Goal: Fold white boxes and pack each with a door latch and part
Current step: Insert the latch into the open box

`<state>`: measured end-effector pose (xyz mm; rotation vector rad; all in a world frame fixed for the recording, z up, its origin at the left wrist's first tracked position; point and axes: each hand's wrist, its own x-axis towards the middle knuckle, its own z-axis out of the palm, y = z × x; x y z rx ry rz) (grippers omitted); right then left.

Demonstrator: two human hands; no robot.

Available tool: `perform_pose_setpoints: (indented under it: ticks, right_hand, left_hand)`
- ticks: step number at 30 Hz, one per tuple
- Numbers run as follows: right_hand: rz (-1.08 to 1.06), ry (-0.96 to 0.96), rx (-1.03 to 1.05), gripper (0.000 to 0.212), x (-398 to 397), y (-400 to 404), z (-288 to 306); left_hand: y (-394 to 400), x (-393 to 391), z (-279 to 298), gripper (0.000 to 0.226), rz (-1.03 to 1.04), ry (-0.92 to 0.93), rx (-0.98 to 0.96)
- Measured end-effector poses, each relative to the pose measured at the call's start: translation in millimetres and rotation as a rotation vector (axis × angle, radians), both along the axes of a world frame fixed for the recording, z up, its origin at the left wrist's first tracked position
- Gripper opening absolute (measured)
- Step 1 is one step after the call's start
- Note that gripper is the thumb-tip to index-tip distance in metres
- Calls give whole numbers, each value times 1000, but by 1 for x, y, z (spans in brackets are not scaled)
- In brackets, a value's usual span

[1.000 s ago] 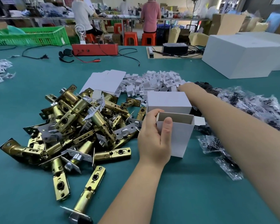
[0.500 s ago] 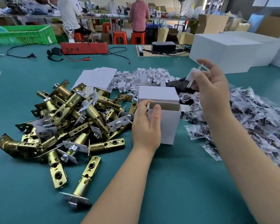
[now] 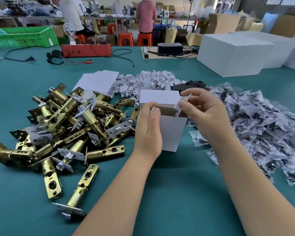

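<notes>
Now we saw: open-topped white box (image 3: 171,132), brown inside | left hand (image 3: 147,132) clasped its side | right hand (image 3: 206,114) fingers pinched white insert (image 3: 182,103) at its mouth

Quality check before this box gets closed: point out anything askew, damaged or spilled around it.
Nothing looks damaged. The small white box stands upright and open, steadied by the left hand; the right hand holds a white insert at its mouth. The brass latches lie in a loose heap.
</notes>
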<state>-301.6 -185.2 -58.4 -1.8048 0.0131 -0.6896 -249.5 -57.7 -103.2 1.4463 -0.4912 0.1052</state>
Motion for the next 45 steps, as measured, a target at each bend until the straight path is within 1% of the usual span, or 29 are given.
perform_pose_setpoints:
  ticks: [2, 3, 5, 7, 9, 12, 14, 15, 16, 17, 19, 20, 21, 22, 23, 24, 26, 28, 30, 31, 34, 36, 38, 40, 41, 44, 45]
  right_hand:
    - [-4, 2, -183, 27, -3, 0, -2]
    - [-18, -13, -289, 27, -3, 1, -2]
    - [-33, -44, -421, 21, -4, 5, -4]
    - [-56, -48, -497, 19, -3, 5, -7]
    - [-103, -50, -569, 27, -1, 3, -10]
    - [-105, -13, -591, 34, 2, 1, -13]
    - [-102, -27, -624, 46, 3, 1, -14]
    - [-108, -57, -626, 50, 3, 2, -15]
    - [-118, -89, -598, 48, 4, 2, -16]
    - [-134, -114, -534, 42, 5, 2, -17]
    - [-199, -107, -307, 25, 7, -1, -17]
    - [-253, -85, -215, 23, 8, -6, -16]
    - [-313, -48, -178, 23, 9, -12, -14]
    - [-379, 23, -226, 25, 12, -20, -13]
    - [-434, 128, -361, 25, 16, -29, -12]
    - [-457, 255, -537, 27, 23, -38, -11]
    - [-404, 462, -846, 37, 41, -48, -9]
    - [-299, 537, -1043, 49, 59, -53, -10]
    - [-217, 573, -1110, 54, 75, -59, -10]
    - [-173, 595, -1141, 53, 82, -64, -10]
    - [-25, 684, -1320, 48, 99, -75, -15]
    - [17, 711, -1321, 45, 106, -80, -19]
    - [-19, 704, -1334, 40, 112, -81, -23]
    - [-86, 663, -1440, 37, 120, -80, -27]
    - [-116, 641, -1456, 35, 123, -79, -29]
    - [-161, 596, -1392, 22, 127, -75, -29]
    - [-192, 583, -1326, 17, 125, -75, -29]
  left_hand:
    - [1, 2, -1, 42, -17, 1, -12]
    - [1, 2, -1, 39, -22, 2, -25]
    - [2, 2, 0, 32, -23, 4, -38]
    - [2, 2, 0, 24, -15, 16, -37]
    - [1, 3, -1, 23, 0, 28, -44]
    - [1, 3, -1, 24, 10, 18, -33]
    - [1, 3, -1, 24, 16, 13, -33]
    - [1, 3, -1, 24, 20, 18, -33]
    - [1, 2, -1, 24, 23, 26, -29]
    - [1, 2, -1, 24, 26, 36, -22]
    - [2, 3, -1, 25, 30, 51, -2]
    - [2, 3, -1, 26, 35, 47, 8]
    - [2, 4, -2, 27, 42, 38, 15]
    - [2, 4, -3, 27, 50, 30, 18]
    - [2, 4, -3, 27, 56, 26, 21]
    - [1, 4, -3, 26, 61, 27, 24]
    - [1, 3, -3, 25, 65, 33, 25]
    - [1, 3, -3, 24, 67, 31, 29]
    - [2, 3, -3, 24, 72, 31, 26]
    - [2, 3, -3, 25, 74, 33, 26]
    - [2, 3, -2, 32, 67, 28, 25]
    - [2, 3, -2, 36, 70, 21, 25]
    - [1, 3, -2, 36, 77, 25, 26]
    - [1, 2, -2, 33, 78, 28, 22]
    - [1, 2, -2, 32, 80, 27, 21]
    - [1, 2, -2, 37, 82, 23, 24]
    - [1, 2, -2, 39, 80, 27, 25]
